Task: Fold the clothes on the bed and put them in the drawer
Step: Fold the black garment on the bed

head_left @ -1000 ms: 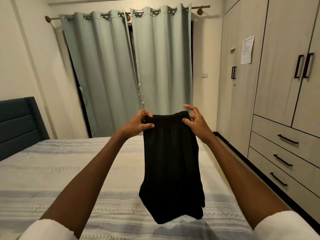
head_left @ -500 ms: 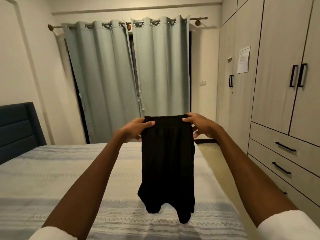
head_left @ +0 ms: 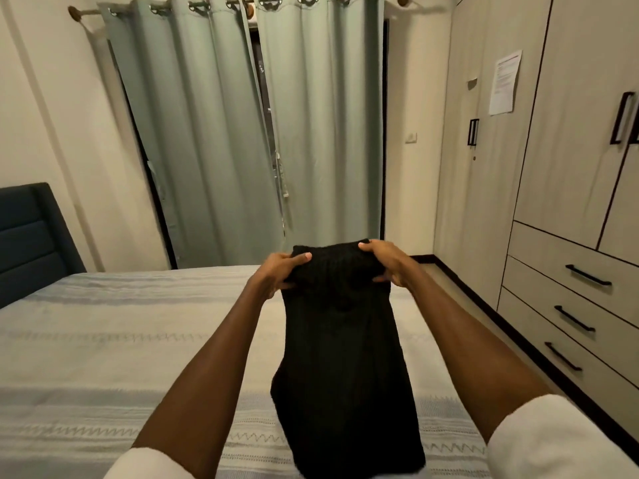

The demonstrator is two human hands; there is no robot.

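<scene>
A pair of black shorts (head_left: pixel 345 368) hangs lengthwise in front of me over the bed (head_left: pixel 103 340), its lower end reaching down to the striped bedspread. My left hand (head_left: pixel 278 271) grips the waistband's left corner with the thumb on top. My right hand (head_left: pixel 387 259) grips the right corner the same way. The three drawers (head_left: pixel 584 278) with black handles sit shut in the wardrobe on the right.
A tall wardrobe (head_left: pixel 570 133) with a paper sheet taped on fills the right wall. A narrow floor strip runs between bed and wardrobe. Green curtains (head_left: pixel 259 133) hang at the far wall. A dark headboard (head_left: pixel 31 233) stands at the left.
Both hands have lowered the shorts toward the bed and brought them nearer to me; the legs now touch the bedspread instead of swinging free.
</scene>
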